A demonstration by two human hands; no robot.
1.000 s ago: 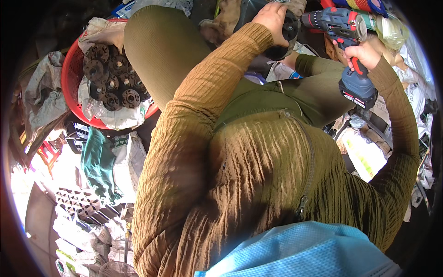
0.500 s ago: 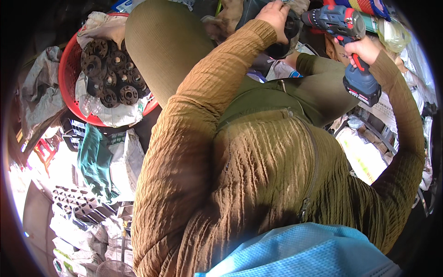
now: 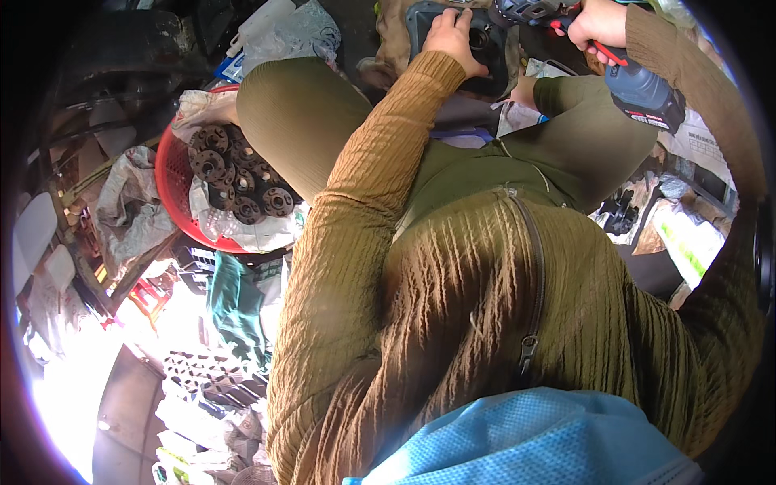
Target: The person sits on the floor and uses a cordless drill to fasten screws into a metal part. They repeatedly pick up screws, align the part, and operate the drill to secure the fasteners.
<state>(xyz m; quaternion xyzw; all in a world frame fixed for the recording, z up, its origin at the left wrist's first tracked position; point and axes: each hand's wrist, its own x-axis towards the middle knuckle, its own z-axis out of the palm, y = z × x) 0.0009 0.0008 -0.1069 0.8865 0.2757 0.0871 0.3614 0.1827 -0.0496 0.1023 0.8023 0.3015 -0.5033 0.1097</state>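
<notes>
My left hand (image 3: 454, 40) lies over a dark square part (image 3: 416, 36) with a round opening. Its fingers grip the near-left side of that part, thumb stretched toward the opening. A cordless drill (image 3: 640, 90) with a dark blue-grey body, red trims and a block battery is held by its handle in my right hand (image 3: 596, 31), fingers wrapped round it. The drill's front end points left, close above the right side of the square part. Whether its tip touches the part is hidden at the upper picture edge.
A red plastic basket (image 3: 171, 190) by my left knee holds several dark round flanged metal parts (image 3: 245, 179) on white sacking. Clear plastic bags (image 3: 299, 36) lie beyond it. A green cloth (image 3: 234, 303) hangs nearby on the left. Papers and bags (image 3: 687, 234) lie at the right.
The view has shifted, so the basket and my legs sit lower and further right. The drill has come down closer to the square part. My left hand stays on that part.
</notes>
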